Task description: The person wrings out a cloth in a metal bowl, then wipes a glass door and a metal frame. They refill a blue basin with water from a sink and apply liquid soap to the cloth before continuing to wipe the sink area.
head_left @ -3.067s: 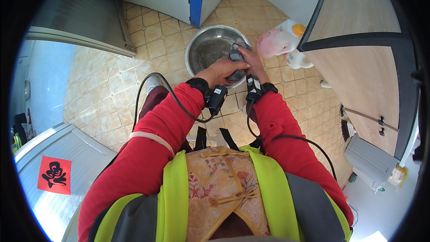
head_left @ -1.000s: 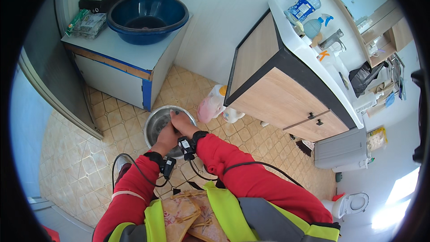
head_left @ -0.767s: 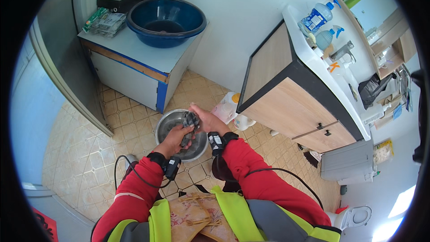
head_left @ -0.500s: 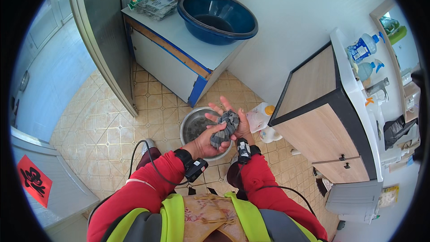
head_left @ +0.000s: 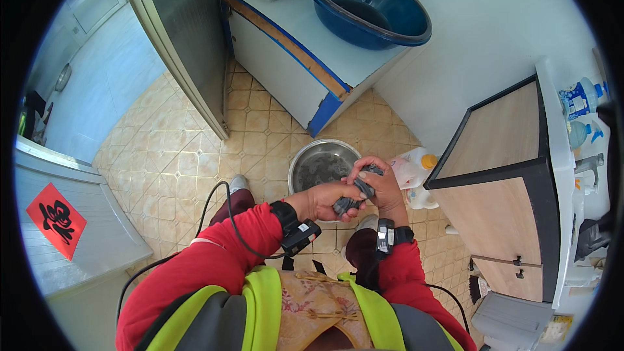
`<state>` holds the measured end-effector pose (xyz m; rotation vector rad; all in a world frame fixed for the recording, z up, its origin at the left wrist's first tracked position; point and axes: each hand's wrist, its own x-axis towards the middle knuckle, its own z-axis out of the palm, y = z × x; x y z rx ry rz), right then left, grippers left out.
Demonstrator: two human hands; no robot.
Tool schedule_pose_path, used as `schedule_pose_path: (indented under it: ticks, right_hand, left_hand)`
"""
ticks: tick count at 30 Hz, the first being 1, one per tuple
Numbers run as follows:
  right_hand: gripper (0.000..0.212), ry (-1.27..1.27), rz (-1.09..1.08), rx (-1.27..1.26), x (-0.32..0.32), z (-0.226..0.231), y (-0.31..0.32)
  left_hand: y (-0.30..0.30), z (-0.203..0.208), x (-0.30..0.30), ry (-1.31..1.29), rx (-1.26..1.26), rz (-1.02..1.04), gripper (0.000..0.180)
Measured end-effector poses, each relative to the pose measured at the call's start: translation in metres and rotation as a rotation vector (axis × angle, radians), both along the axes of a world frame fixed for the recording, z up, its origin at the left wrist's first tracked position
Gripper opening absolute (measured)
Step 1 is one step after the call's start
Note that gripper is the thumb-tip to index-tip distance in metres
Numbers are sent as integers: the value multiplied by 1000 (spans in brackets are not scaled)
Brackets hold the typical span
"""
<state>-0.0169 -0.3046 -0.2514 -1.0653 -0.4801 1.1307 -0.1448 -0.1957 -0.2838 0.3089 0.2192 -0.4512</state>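
A bundled grey cloth [head_left: 365,186] is gripped in both hands, part of it poking out beneath the fingers. My left hand [head_left: 327,199] closes around its lower end. Around the upper end wraps my right hand [head_left: 383,188], fingers curled over the top. The hands are held above the right front edge of a round metal basin [head_left: 294,164] on the tiled floor. Water appears to be in the basin, and my hands hide part of its near rim. What kind of cloth it is cannot be made out.
A large blue plastic basin [head_left: 390,40] sits on a white cabinet [head_left: 279,52] ahead. Plastic jugs [head_left: 416,166] stand just right of the metal basin, beside a wooden vanity [head_left: 494,201]. A grey door [head_left: 179,32] is at left. Cables [head_left: 209,211] run along my arms.
My right hand, its fingers spread before, has closed over the cloth. The view has shifted, so the basins and cabinet appear farther right.
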Motion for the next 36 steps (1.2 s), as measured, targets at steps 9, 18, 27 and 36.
schedule_pose_path:
  ticks: [9,18,27,36]
  right_hand:
    - [8,-317,-242,-348,-6,-40,16]
    - [14,-526,-375,-574,7,-102,15]
    - [19,-663,-467,-784,3,-189,9]
    - [22,-746,-446,-994,-9,-195,5]
  left_hand:
    - [-9,-26,24,170,635,38,7]
    - [-29,-89,46,226,1328,-70,52]
    - [-42,-128,39,178,1745,-141,66]
    - [-44,-126,30,164,1778,-217,43]
